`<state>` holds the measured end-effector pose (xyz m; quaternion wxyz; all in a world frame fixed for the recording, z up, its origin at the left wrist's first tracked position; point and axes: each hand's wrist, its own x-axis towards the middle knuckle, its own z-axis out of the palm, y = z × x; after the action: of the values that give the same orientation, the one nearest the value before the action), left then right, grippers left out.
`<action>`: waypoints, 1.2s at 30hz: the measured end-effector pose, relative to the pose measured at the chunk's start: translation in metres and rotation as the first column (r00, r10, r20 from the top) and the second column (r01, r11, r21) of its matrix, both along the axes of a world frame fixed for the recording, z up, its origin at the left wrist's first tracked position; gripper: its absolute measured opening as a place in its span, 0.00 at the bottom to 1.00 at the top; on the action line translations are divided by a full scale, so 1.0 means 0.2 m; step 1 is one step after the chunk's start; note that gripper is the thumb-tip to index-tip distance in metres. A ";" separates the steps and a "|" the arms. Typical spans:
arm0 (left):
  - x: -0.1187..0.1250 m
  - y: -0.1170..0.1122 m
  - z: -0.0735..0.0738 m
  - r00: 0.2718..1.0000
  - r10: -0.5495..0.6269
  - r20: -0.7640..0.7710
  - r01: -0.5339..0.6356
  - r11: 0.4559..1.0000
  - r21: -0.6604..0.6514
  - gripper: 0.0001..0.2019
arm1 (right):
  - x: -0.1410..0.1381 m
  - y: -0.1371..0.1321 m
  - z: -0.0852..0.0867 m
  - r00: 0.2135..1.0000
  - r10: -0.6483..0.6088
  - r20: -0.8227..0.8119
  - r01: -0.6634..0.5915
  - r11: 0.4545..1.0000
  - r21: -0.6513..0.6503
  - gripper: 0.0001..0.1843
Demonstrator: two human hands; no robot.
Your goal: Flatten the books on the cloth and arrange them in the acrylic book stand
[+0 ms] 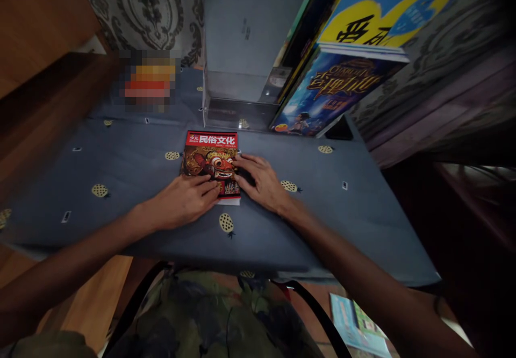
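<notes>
A small red and black book (pixel 208 156) with a colourful mask on its cover lies closed on the cloth-covered table. White page edges show below the cover at its bottom right. Stretched over the lower left of the cover, my left hand (pixel 187 201) rests with its fingers flat. My right hand (pixel 262 181) is at the book's right edge, its fingertips touching the cover and its thumb spread apart lower down. Neither hand is wrapped round anything.
Behind the book, a clear acrylic stand (pixel 237 112) holds upright books, including a blue comic-style book (pixel 326 94). A dark object (pixel 341 128) lies beside it. A blurred stack (pixel 149 81) sits back left. Patterned blue cloth (pixel 133 159) covers the table. Below right is a light-blue booklet (pixel 357 326).
</notes>
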<state>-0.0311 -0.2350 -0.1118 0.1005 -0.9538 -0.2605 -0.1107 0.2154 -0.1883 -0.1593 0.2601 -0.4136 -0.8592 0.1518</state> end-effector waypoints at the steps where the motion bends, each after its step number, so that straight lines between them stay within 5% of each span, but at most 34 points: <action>1: 0.00 0.00 0.00 1.000 0.011 -0.011 -0.012 1.000 -0.015 0.15 | 0.00 -0.02 0.01 1.000 0.001 0.018 -0.001 1.000 -0.012 0.22; 10: -0.06 0.10 -0.07 0.966 0.249 0.073 -0.231 0.953 -0.197 0.18 | 0.02 -0.10 0.06 0.989 0.055 0.136 -0.043 0.995 -0.086 0.35; 14: -0.12 0.22 -0.11 0.849 0.520 0.097 -0.490 0.843 -0.223 0.20 | 0.02 -0.09 0.07 0.987 0.061 0.146 -0.048 0.995 -0.093 0.38; 17: -0.16 0.28 -0.12 0.790 0.600 0.128 -0.538 0.778 -0.326 0.21 | 0.02 -0.08 0.08 0.987 0.052 0.152 -0.037 0.995 -0.097 0.38; 20: -0.18 0.31 -0.14 0.766 0.587 0.262 -0.423 0.767 -0.482 0.23 | 0.01 -0.08 0.08 0.989 0.044 0.142 -0.032 0.996 -0.088 0.38; 22: -0.19 0.32 -0.16 0.660 0.634 0.404 -0.316 0.722 -0.616 0.25 | 0.01 -0.08 0.07 0.992 0.040 0.120 -0.031 0.997 -0.071 0.36; 24: -0.19 0.33 -0.17 0.462 0.736 0.495 -0.171 0.621 -0.765 0.28 | 0.01 -0.08 0.06 0.995 0.035 0.097 -0.029 0.998 -0.063 0.34; 26: -0.20 0.34 -0.16 0.282 0.851 0.444 0.029 0.455 -0.890 0.29 | 0.02 -0.08 0.05 0.997 0.024 0.070 -0.020 0.998 -0.064 0.32; 27: -0.20 0.33 -0.15 0.247 0.891 0.381 0.146 0.354 -0.924 0.28 | 0.02 -0.08 0.04 0.999 0.019 0.046 -0.016 0.998 -0.064 0.31; 29: -0.18 0.32 -0.12 0.276 0.918 0.285 0.368 0.173 -0.914 0.24 | 0.03 -0.08 0.02 1.000 0.003 -0.031 -0.005 0.998 -0.067 0.28; 31: -0.17 0.29 -0.07 0.327 0.903 0.280 0.511 0.080 -0.856 0.20 | 0.03 -0.07 0.01 0.989 -0.039 -0.142 0.028 0.996 -0.084 0.24; 36: -0.12 0.25 0.06 0.338 0.855 0.394 0.627 0.108 -0.771 0.18 | 0.01 -0.01 0.07 0.892 -0.196 -0.407 0.087 0.958 -0.272 0.16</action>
<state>-0.0545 -0.1849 -0.1005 -0.7122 -0.4373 -0.3675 -0.4081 0.2167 -0.1911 -0.1455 0.3999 -0.4609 -0.7224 0.3252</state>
